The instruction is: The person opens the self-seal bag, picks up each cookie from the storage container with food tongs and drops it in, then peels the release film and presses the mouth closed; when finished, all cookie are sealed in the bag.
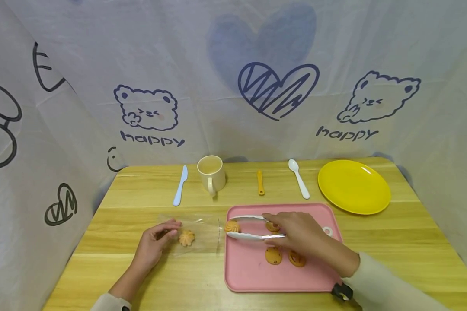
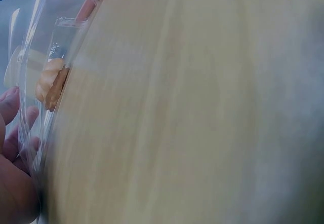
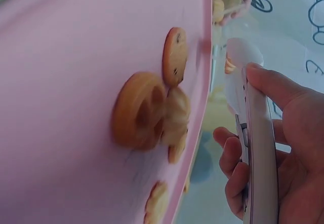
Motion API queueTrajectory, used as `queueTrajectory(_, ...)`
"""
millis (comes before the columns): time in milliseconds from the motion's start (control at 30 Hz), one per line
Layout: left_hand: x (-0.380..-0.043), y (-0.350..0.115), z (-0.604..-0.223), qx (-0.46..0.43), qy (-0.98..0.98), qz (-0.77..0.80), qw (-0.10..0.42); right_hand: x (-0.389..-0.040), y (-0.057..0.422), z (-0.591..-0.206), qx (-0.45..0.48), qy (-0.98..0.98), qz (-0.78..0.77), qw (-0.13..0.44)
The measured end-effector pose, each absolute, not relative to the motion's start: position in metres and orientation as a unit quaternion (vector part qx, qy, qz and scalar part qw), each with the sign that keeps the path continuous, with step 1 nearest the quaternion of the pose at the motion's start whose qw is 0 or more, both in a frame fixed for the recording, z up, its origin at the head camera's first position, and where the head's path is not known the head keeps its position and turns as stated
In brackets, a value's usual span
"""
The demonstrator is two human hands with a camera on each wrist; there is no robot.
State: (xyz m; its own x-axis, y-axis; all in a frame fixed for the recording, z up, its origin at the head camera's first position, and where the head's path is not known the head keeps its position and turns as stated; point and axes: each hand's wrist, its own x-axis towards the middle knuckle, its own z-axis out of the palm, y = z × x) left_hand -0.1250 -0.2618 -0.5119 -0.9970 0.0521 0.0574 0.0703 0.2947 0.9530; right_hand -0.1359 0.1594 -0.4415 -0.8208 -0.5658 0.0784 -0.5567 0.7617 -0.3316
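My left hand (image 1: 151,248) holds the left end of a clear plastic bag (image 1: 208,244) lying on the table. A swirled cookie (image 1: 186,238) lies inside it, also visible through the plastic in the left wrist view. My right hand (image 1: 301,231) grips white-tipped tongs (image 1: 244,236) above the pink tray (image 1: 245,272). Between the tong tips sits another swirled cookie (image 1: 232,226), close to the bag's right end. Round cookies (image 1: 273,255) remain on the tray below my right hand, which partly hides one. The right wrist view shows the tongs' handle (image 3: 262,158) in my curled fingers.
Behind the bag are a light blue knife (image 1: 180,185) and a cream mug (image 1: 212,175). Farther right lie a small orange-yellow handle-like piece (image 1: 260,182), a white spoon (image 1: 299,178) and a yellow plate (image 1: 354,186). A printed cloth (image 1: 218,86) hangs around the table.
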Motion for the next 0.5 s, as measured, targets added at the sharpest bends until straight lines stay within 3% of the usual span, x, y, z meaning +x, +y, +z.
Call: queueTrajectory(500,-0.124,-0.261,-0.511,-0.029,-0.8,-0.599,0.0,-0.151,0.11,-0.446,-0.344,0.924,-0.166,0.028)
